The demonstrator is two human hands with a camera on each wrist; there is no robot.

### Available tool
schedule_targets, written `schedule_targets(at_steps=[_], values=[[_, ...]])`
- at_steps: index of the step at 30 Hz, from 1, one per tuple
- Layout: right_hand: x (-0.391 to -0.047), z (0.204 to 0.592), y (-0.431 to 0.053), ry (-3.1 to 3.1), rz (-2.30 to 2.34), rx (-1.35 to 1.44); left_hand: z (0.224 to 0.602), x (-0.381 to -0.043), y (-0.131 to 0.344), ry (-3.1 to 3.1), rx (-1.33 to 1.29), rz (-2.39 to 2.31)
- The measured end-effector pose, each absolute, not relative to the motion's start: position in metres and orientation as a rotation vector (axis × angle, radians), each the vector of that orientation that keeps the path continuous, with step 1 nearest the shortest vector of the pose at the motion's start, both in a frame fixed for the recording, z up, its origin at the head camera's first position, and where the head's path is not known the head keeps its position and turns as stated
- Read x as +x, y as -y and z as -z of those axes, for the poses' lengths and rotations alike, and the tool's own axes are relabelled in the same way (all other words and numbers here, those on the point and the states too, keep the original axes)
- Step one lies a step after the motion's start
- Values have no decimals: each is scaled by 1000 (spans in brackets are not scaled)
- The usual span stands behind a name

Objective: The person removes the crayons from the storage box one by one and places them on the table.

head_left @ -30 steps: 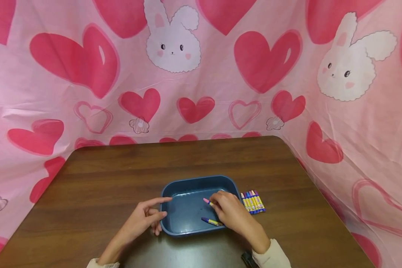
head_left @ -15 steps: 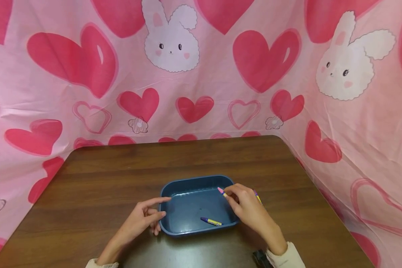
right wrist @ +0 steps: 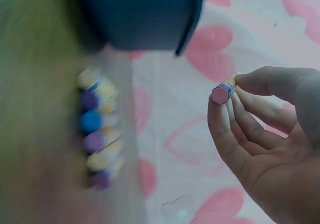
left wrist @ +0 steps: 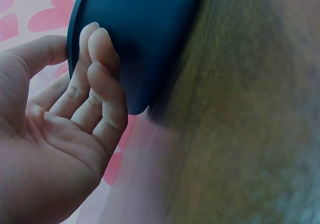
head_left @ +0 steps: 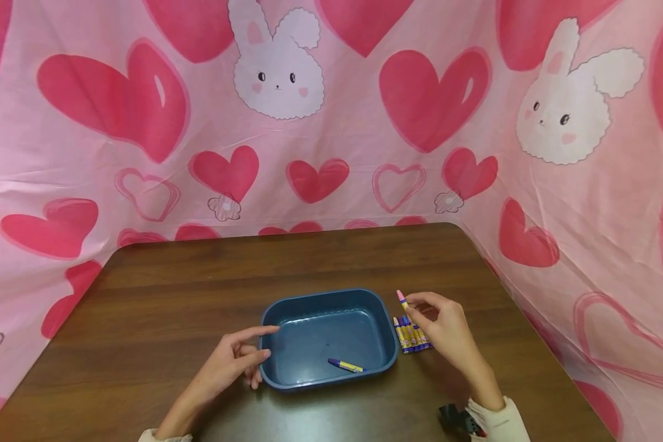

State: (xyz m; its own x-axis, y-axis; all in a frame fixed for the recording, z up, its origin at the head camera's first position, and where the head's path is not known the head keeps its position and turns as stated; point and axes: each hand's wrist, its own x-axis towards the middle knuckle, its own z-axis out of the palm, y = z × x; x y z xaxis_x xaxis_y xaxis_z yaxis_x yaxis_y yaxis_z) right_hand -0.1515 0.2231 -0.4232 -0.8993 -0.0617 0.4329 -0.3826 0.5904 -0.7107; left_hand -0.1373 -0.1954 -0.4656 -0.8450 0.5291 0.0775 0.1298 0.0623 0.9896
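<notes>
My right hand [head_left: 447,325] pinches a pink crayon [head_left: 402,299] with a yellow wrapper between thumb and fingertips, raised over a row of crayons [head_left: 406,341]. In the right wrist view the pink crayon [right wrist: 220,94] shows end-on. My left hand [head_left: 229,362] grips the left rim of a dark blue tray [head_left: 309,337], index finger and thumb over the edge and the other fingers curled outside. The left wrist view shows these curled fingers [left wrist: 107,83] by the tray's outer wall [left wrist: 145,38]. A purple crayon [head_left: 345,365] with a yellow wrapper lies in the tray near its front wall.
The row of several yellow-wrapped crayons lies side by side right of the tray on a brown wooden table [head_left: 210,276]. A black device [head_left: 457,420] sits at the right cuff. A pink curtain [head_left: 359,135] with hearts and rabbits hangs behind the table.
My right hand has carried the pink crayon out of the tray, to the right, over the crayon row. The left hand and the tray have stayed in place; the purple crayon still lies inside.
</notes>
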Motion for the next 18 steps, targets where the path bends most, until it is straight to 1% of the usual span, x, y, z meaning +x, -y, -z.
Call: schedule_targets(at_steps=[10, 18], values=[[-163, 447, -253, 2582, -1292, 84, 464, -135, 195, -2047, 661, -1851], [-162, 456, -265, 2732, -1230, -31, 464, -135, 195, -2063, 655, -1831]])
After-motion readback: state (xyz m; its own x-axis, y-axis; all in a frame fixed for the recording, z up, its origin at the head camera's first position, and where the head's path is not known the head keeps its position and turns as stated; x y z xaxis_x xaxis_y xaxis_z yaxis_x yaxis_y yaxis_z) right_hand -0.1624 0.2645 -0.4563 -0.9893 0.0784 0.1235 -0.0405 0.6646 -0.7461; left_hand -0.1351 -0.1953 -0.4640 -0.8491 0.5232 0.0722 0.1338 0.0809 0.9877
